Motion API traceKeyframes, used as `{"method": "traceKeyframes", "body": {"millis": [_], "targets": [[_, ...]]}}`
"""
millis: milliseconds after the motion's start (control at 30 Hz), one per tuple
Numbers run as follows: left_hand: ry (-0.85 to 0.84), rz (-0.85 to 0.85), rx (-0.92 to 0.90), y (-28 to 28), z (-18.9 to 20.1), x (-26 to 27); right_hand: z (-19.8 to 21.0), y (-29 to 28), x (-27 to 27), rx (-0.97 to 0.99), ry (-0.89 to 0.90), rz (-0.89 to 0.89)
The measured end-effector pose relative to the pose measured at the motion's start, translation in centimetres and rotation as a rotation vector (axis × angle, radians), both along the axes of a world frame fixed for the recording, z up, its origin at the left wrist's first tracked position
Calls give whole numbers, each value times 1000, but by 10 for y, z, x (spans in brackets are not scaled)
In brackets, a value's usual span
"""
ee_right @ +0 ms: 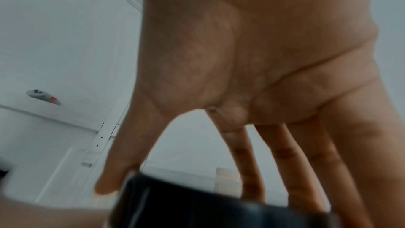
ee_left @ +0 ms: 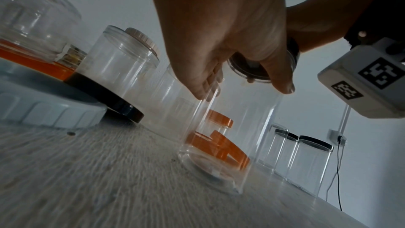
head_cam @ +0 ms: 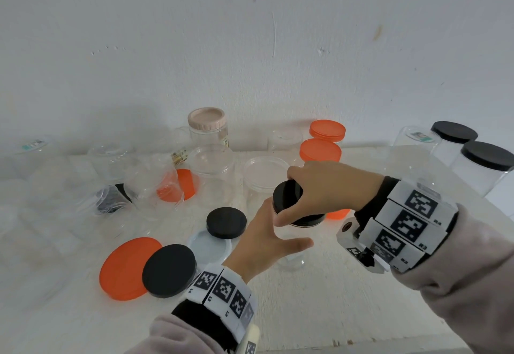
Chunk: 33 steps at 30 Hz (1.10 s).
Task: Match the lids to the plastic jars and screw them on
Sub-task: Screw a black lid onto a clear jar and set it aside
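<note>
black lid (head_cam: 288, 196) atop clear jar (ee_left: 232, 124), my r hand (head_cam: 331, 187) fingers curled round lid. l hand (head_cam: 261, 239) grips jar sides.

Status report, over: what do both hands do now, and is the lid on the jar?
Left hand holds clear jar upright on table. Right hand grips black lid on its mouth. Loose lids nearby, not touching.

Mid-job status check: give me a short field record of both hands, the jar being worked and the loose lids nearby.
right hand: grips round black plastic lid from above, at the jar's mouth
left hand: holds clear plastic jar on white table
lid tightness: cannot tell
loose lids: large orange lid, black lid overlapping it, smaller black lid on pale blue lid
</note>
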<state>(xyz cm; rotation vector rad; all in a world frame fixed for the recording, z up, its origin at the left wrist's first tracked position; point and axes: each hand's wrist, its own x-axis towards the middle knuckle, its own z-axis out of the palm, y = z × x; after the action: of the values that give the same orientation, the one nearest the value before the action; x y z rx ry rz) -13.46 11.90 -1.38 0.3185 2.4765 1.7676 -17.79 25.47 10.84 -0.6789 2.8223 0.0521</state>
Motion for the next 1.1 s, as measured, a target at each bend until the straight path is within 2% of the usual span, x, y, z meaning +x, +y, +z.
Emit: {"method": "traceKeyframes", "body": {"millis": [133, 267, 433, 633, 733, 900, 1000, 1100], "targets": [[0, 12, -10, 1, 0, -1, 10, 4, -3, -12, -205, 67], [-3, 8, -3, 1, 0, -1, 10, 4, -4, -59, -113, 110], [4, 1, 14, 1, -1, 0, -1, 1, -2, -58, 28, 12], [4, 20, -2, 1, -2, 0, 10, 8, -3, -59, -170, 77], [-4, 28, 2, 1, -2, 0, 9, 8, -2, -89, -85, 103], [-6, 15, 3, 1, -2, 0, -2, 5, 2, -72, 59, 10], [-6, 16, 11, 1, -3, 0, 3, 9, 1, -83, -88, 25], [0, 24, 3, 1, -3, -1, 9, 10, 0, -94, -217, 134]]}}
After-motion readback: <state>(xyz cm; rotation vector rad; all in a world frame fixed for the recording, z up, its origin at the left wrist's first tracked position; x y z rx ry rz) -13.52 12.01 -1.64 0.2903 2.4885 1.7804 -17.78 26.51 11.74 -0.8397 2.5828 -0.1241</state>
